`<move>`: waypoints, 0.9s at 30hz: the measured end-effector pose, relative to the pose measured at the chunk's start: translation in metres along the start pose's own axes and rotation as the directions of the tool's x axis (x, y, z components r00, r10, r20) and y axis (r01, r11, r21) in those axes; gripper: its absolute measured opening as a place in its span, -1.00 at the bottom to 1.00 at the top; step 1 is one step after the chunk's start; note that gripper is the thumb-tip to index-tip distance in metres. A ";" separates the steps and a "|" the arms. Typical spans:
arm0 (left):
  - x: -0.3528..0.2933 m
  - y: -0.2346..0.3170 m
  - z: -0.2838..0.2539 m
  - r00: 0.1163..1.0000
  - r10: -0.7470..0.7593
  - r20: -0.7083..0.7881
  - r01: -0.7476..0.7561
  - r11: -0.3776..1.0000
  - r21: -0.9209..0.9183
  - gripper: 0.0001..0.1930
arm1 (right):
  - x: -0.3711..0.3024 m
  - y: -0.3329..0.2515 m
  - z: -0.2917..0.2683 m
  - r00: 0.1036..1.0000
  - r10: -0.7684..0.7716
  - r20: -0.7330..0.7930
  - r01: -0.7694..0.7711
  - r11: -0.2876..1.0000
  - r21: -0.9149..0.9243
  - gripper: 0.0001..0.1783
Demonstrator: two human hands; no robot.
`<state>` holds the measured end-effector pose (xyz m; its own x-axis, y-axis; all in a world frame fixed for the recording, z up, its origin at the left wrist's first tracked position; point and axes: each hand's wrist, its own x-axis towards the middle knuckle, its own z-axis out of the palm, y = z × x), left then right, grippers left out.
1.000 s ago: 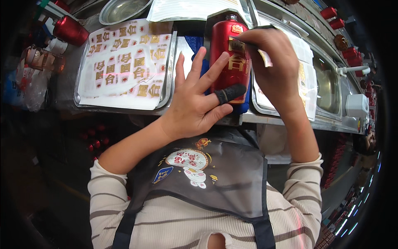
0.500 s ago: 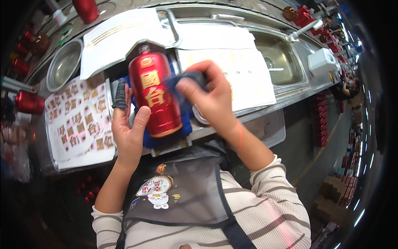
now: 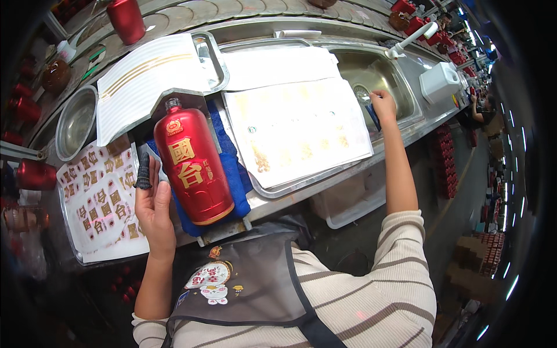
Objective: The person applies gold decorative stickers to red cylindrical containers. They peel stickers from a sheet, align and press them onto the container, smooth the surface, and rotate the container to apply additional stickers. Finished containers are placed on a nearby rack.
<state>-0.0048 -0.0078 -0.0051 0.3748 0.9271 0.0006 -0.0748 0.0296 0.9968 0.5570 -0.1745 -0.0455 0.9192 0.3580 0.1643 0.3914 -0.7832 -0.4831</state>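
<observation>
A red bottle [image 3: 194, 165] with gold lettering lies on a blue towel [image 3: 237, 188] over a metal stand, its dark neck pointing away. My left hand [image 3: 154, 211] is open along the bottle's left side, a dark cover on one finger. Whether its fingers touch the bottle I cannot tell. Out to the right, my right hand [image 3: 383, 106] is closed at the near edge of the sink [image 3: 406, 87]. It grips a thin, dark blue flat piece [image 3: 373, 118], mostly hidden by the fingers, so its exact kind is unclear.
White decal sheets [image 3: 301, 130] rest on a tray between bottle and sink. More printed sheets [image 3: 98, 209] lie at left, near a metal bowl [image 3: 77, 124]. Striped sheets [image 3: 148, 75] are behind the bottle. A white faucet [image 3: 415, 39] and a white jug [image 3: 439, 82] stand at right.
My right hand has moved from the bottle rightward to the sink, carrying the dark blue piece. My left hand stays by the bottle, which appears lower and further left as the view shifts.
</observation>
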 end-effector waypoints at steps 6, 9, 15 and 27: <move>-0.003 0.001 -0.018 0.994 -0.026 -0.103 0.035 0.996 0.083 -0.48 | 0.036 0.011 0.017 0.828 0.097 0.552 -0.284 0.922 0.264 -0.77; 0.000 0.005 -0.017 0.994 0.022 -0.109 -0.005 0.987 0.158 -0.49 | -0.008 -0.044 -0.037 0.719 -0.027 0.695 -0.441 0.755 0.485 -0.71; 0.011 0.001 -0.025 0.992 0.004 -0.122 0.014 0.989 0.147 -0.52 | -0.119 -0.102 -0.045 0.807 -0.360 0.469 0.429 0.902 -0.045 -0.53; 0.012 0.004 -0.025 0.995 0.031 -0.096 -0.016 0.989 0.149 -0.51 | -0.063 -0.032 -0.037 0.856 -0.089 0.510 -0.093 0.943 0.320 -0.56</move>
<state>-0.0240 0.0124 -0.0027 0.2815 0.9593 0.0234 0.0581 -0.0414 0.9975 0.4886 -0.1909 -0.0089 0.7294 0.6350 -0.2546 0.2693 -0.6087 -0.7463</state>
